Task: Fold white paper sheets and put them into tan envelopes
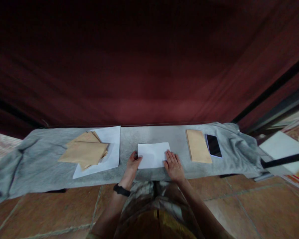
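Observation:
A folded white sheet of paper lies on the grey cloth straight ahead of me. My left hand, with a black wristband, pinches the paper's near left corner with curled fingers. My right hand lies flat with fingers stretched out, pressing the paper's right edge down on the cloth.
Several brown envelopes lie on white sheets at the left. A neat stack of brown envelopes and a dark phone lie at the right. A dark red curtain hangs behind; tiled floor is below.

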Motion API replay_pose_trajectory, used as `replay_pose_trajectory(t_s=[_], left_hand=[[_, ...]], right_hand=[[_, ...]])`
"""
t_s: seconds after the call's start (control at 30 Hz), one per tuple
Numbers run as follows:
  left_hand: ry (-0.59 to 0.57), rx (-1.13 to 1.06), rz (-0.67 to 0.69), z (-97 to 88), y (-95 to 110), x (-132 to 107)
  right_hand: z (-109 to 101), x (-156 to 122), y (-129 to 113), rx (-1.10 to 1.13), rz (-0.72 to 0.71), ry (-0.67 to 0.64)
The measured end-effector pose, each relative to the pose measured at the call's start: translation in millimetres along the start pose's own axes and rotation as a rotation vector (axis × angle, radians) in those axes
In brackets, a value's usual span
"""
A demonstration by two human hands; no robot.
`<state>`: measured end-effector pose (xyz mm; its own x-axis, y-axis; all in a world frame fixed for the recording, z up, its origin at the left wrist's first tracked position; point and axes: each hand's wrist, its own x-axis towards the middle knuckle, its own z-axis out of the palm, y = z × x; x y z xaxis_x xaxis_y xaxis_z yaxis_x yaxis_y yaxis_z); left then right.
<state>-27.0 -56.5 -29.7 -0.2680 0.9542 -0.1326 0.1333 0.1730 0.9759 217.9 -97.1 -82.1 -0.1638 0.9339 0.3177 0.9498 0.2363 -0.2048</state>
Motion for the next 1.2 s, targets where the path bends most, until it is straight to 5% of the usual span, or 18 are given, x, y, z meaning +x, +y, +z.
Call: replay_pose_trajectory(t_s=[0.3,0.47,0.57,0.67,0.93,1.2], left_hand=[[-0.142,-0.367,-0.074,22.8,55,-28],[-0.161,-0.544,-0.101,22.3,82,-38],[-0.033,-0.48,-0.208,19.1,70,-39],[-0.082,-0.453,-0.307,20.6,43,-39],[-0.104,-0.149,-0.049,26.7,-3,-14],[-0.02,0.611,0.405,23.4,-11,-10]], right_hand=[[-40,14,-63,0.428,-0.087,-0.054],[-83,50,-81,1.125,0.338,0.171],[-95,61,-76,1.524,0.623,0.271],[-85,59,-65,1.711,0.7,0.318],[-29,15,-20,1.284,0.863,0.287],[-19,-20,15,0.633,0.479,0.301]])
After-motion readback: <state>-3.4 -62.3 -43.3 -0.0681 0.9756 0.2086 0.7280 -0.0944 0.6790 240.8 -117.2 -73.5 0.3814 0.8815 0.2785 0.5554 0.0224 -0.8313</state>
